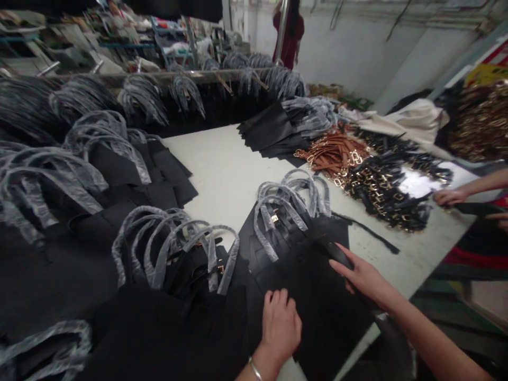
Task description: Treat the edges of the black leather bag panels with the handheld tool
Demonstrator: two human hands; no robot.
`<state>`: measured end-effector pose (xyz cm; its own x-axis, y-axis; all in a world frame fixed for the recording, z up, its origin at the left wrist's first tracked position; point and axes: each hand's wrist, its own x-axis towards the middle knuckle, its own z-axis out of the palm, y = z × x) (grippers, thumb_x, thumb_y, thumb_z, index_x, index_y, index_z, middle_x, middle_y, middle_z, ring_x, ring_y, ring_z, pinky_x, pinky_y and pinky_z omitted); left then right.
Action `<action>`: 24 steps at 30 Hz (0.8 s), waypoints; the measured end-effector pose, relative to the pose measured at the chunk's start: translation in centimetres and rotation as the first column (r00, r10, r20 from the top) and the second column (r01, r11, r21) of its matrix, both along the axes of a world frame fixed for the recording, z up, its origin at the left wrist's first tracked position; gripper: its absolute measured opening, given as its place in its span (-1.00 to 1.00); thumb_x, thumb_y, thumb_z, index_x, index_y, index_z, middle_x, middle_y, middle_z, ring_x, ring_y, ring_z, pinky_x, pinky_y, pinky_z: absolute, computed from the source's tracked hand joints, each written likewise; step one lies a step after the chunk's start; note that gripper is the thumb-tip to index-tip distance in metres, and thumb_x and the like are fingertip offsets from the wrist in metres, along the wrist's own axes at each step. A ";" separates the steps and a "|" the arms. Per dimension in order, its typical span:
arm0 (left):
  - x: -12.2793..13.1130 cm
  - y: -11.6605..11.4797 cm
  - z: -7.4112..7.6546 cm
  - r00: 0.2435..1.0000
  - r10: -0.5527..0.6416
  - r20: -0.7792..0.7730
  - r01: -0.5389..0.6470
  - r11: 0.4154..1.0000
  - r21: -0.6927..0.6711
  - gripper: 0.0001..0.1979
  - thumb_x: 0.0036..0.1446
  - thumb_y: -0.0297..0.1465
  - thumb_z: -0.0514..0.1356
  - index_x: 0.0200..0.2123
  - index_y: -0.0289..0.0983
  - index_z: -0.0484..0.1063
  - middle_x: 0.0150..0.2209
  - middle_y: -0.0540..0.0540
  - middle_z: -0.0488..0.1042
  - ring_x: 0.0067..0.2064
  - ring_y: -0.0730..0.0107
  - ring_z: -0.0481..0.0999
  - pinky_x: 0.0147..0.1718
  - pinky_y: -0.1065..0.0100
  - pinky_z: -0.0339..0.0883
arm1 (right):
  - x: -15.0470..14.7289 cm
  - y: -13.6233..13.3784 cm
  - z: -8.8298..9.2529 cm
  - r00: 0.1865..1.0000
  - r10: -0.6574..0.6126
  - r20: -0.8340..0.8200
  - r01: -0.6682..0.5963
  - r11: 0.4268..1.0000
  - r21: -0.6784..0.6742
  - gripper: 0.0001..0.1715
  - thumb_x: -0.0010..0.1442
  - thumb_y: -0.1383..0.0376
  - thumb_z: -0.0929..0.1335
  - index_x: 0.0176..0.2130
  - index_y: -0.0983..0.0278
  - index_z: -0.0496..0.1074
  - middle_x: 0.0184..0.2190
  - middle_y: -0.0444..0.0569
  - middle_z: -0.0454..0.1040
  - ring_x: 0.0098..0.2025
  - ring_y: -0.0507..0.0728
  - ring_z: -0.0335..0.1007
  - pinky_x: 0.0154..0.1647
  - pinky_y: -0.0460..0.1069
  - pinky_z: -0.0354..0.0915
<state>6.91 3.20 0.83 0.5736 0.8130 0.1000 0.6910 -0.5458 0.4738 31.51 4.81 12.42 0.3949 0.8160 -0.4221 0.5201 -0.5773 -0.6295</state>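
My left hand (280, 323) rests knuckles-up on a black bag panel (317, 307) at the table's near edge, fingers curled down onto the fabric. My right hand (359, 275) lies on the same stack, its fingers closed round a black strap (337, 253) that runs up toward the plastic-wrapped handles (286, 203). A small gold buckle (274, 217) shows among those handles.
Stacks of black panels with wrapped handles (174, 248) cover the left side. Brown straps (333, 153) and black buckled straps (381, 185) lie at the right on the white table (222, 169). Another person's hand (450, 197) reaches in from the right. A person (289, 32) stands far back.
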 end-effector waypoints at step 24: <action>6.0 25.0 6.4 0.841 -0.393 -0.373 0.467 0.875 0.129 -0.85 0.25 -0.50 0.12 -0.23 -0.20 0.48 -0.16 -0.08 0.45 -0.08 0.30 0.44 -0.10 0.30 0.38 | 3.4 -4.2 -3.3 0.994 -0.032 -0.108 0.031 0.999 -0.010 -0.03 0.16 0.00 0.31 0.39 0.25 -0.08 -0.69 -0.28 0.33 -0.65 0.09 0.36 -0.57 -0.07 0.27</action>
